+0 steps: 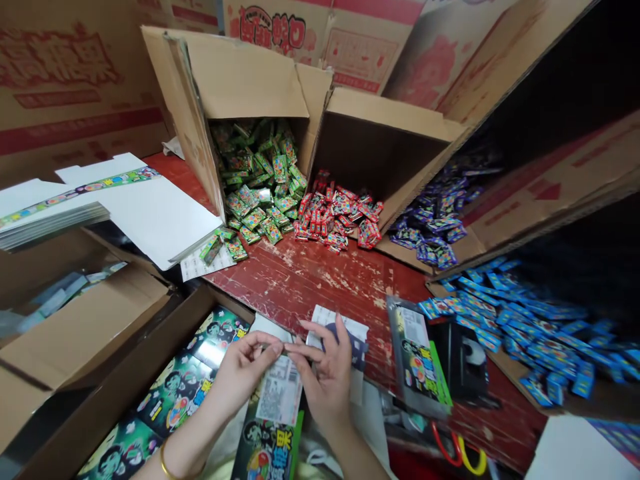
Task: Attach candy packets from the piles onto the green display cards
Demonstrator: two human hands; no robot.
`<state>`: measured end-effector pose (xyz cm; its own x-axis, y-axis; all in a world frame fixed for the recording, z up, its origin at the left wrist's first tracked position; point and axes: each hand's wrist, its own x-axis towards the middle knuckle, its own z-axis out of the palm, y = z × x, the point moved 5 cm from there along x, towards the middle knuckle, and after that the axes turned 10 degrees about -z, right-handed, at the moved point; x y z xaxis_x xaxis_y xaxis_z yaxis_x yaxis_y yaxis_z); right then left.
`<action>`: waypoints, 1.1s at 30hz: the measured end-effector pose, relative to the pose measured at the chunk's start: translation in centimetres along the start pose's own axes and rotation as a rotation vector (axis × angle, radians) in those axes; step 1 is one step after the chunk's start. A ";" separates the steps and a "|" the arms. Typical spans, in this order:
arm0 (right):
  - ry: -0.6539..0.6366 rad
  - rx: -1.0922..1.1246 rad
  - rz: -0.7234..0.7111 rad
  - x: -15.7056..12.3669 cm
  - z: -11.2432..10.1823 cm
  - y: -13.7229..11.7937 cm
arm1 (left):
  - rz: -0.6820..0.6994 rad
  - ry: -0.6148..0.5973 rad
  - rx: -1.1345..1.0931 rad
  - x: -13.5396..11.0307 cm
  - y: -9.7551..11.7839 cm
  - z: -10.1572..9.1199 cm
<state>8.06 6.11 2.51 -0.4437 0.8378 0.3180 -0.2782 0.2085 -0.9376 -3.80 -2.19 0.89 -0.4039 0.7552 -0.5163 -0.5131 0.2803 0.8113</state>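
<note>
A dark candy packet (pixel 267 433) with green edges and a white label stands upright in front of me, its lower end cut off by the frame. At its top edge my left hand (pixel 249 370) is closed, thumb and fingertips pinching together. My right hand (pixel 326 373) meets it there, thumb and index finger closed on the same top edge, with the other fingers raised and spread. Behind the right hand lies a dark purple piece (pixel 350 343) on a white printed sheet (pixel 333 317). A similar packet in a clear bag (pixel 420 353) lies to the right.
Cardboard boxes on their sides spill green (pixel 260 207), red (pixel 340 213), purple (pixel 435 223) and blue (pixel 540 333) small candy packs onto the red table (pixel 300 273). A carton (pixel 135 373) at left holds several dark packets. Scissors (pixel 457 450) and a black tape dispenser (pixel 463 360) are at right.
</note>
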 end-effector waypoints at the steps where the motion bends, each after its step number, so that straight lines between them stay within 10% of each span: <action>1: 0.013 -0.005 -0.007 -0.1 -0.1 0.1 | 0.024 0.002 0.044 -0.1 -0.2 0.1; 14: -0.152 0.163 0.396 5.1 -0.3 0.0 | 0.288 0.036 0.224 -0.1 0.7 0.6; 28: -0.320 0.100 0.362 4.2 1.1 0.5 | 0.294 0.061 0.226 -0.5 0.7 0.8; 33: -0.242 0.369 0.795 2.9 1.5 2.3 | 0.263 0.072 0.168 -1.2 0.6 0.8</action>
<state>4.84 8.26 1.51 -0.7767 0.5283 -0.3431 -0.0505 -0.5951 -0.8021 -3.01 -2.48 2.20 -0.5618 0.7723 -0.2964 -0.2545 0.1796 0.9503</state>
